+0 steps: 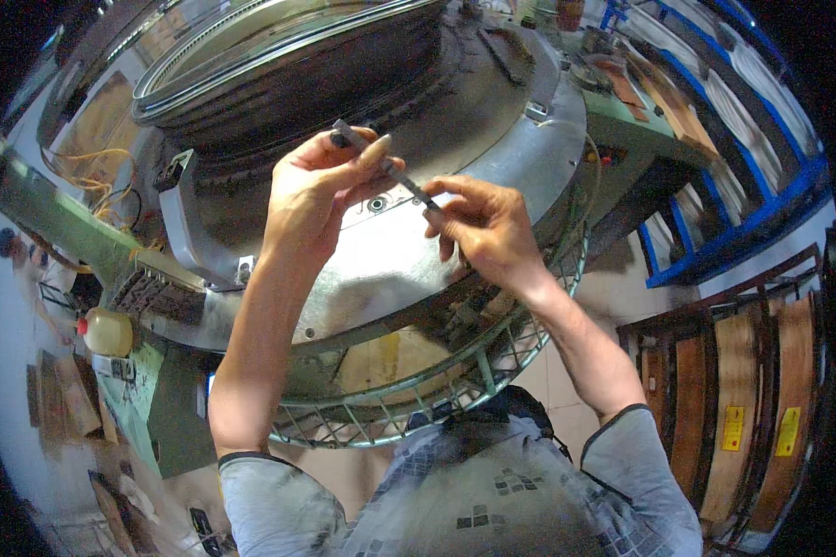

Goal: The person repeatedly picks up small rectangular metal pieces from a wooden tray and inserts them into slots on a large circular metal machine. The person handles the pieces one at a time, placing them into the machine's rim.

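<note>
Both hands are raised over the curved metal plate [372,269] of a large round machine. Between them slants a slim grey metal bar [411,189] with a darker upper end; its exact kind I cannot make out. My left hand [311,186] is closed, pinching the upper part of the bar between thumb and fingers. At the bar's lower end, the thumb and index finger of my right hand [494,227] close on it, with the other fingers curled below. A round fitting [377,204] on the plate shows just under the bar.
A dark cylinder with a shiny rim [279,51] rises behind my hands. A grey bracket [188,218] stands left of my left forearm. Nearer my body curves a green metal guard rail [409,390]. A yellowish bottle [109,331] sits at left, blue racks [715,251] at right.
</note>
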The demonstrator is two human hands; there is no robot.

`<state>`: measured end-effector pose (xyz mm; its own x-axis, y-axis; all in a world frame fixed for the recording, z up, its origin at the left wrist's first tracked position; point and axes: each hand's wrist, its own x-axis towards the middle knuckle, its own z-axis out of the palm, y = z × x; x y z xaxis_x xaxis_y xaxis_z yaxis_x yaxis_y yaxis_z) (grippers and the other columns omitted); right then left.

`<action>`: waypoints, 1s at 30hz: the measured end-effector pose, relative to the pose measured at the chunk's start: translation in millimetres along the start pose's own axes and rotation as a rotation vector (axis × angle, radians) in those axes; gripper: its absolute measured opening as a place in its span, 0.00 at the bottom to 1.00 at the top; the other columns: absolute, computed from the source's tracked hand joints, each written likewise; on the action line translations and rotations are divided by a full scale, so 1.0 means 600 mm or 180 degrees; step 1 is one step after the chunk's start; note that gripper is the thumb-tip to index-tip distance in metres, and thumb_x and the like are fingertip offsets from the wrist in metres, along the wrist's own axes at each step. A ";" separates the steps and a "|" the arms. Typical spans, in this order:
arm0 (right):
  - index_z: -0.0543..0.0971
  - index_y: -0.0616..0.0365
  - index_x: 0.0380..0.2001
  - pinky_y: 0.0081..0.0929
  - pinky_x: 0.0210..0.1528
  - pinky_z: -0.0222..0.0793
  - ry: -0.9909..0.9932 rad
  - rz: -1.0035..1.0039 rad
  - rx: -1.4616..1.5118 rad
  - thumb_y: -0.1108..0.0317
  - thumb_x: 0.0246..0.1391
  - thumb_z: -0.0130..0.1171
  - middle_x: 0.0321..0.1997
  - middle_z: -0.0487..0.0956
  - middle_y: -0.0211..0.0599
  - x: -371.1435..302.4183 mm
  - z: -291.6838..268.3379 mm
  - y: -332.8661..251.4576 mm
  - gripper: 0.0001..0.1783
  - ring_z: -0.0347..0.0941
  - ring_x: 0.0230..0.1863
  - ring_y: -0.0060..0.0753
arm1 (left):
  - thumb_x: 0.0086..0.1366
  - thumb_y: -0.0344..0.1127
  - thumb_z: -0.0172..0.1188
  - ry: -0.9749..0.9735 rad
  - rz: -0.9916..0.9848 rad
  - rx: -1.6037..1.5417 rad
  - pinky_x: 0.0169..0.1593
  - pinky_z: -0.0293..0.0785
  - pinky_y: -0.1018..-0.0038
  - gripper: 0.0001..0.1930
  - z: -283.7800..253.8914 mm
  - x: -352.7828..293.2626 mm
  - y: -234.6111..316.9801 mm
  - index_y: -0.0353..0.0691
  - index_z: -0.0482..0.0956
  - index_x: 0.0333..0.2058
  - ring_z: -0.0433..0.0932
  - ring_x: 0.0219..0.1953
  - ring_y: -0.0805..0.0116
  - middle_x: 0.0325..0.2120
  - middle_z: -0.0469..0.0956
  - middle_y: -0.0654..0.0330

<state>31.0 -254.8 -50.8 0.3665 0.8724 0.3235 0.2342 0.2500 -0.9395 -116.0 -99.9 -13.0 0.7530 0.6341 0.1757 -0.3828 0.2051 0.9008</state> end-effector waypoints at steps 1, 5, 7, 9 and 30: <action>0.83 0.60 0.44 0.23 0.24 0.73 -0.0007 0.0179 -0.0140 0.74 0.57 0.63 0.25 0.83 0.34 0.015 -0.007 0.005 0.11 0.77 0.23 0.19 | 0.62 0.25 0.64 -0.0024 0.0068 0.0026 0.51 0.83 0.62 0.10 0.002 0.006 0.000 0.33 0.78 0.43 0.84 0.44 0.55 0.40 0.82 0.51; 0.85 0.59 0.38 0.33 0.35 0.76 -0.0047 -0.1398 -0.1751 0.61 0.53 0.67 0.33 0.85 0.47 0.112 -0.033 0.019 0.14 0.84 0.31 0.41 | 0.58 0.21 0.68 0.0506 0.0215 0.0097 0.43 0.87 0.67 0.09 0.012 0.054 -0.007 0.32 0.80 0.37 0.85 0.36 0.63 0.33 0.83 0.54; 0.87 0.55 0.37 0.33 0.37 0.77 -0.0074 -0.1571 -0.1828 0.58 0.52 0.67 0.32 0.84 0.46 0.170 -0.031 0.030 0.14 0.83 0.32 0.43 | 0.56 0.21 0.70 0.0701 0.0345 0.0129 0.40 0.87 0.68 0.07 0.014 0.089 -0.012 0.32 0.81 0.33 0.85 0.33 0.64 0.31 0.83 0.55; 0.88 0.51 0.36 0.31 0.40 0.78 -0.0040 -0.1053 -0.1697 0.53 0.49 0.69 0.33 0.85 0.43 0.225 -0.022 0.046 0.16 0.84 0.34 0.40 | 0.55 0.22 0.72 0.0849 0.0480 0.0306 0.36 0.86 0.69 0.07 0.004 0.120 -0.011 0.34 0.82 0.31 0.85 0.30 0.65 0.28 0.83 0.56; 0.86 0.60 0.32 0.17 0.21 0.62 -0.1844 0.0184 -0.0077 0.62 0.56 0.68 0.20 0.77 0.26 0.369 -0.040 0.124 0.11 0.68 0.19 0.14 | 0.59 0.31 0.67 0.0492 -0.0465 0.0558 0.53 0.76 0.66 0.14 -0.100 0.205 -0.038 0.32 0.81 0.43 0.82 0.42 0.61 0.39 0.84 0.54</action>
<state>150.9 -53.2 -46.4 -0.1715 0.9735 0.1510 0.2513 0.1915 -0.9488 -46.5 18.1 -35.8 0.6977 0.7163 -0.0119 -0.1675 0.1792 0.9695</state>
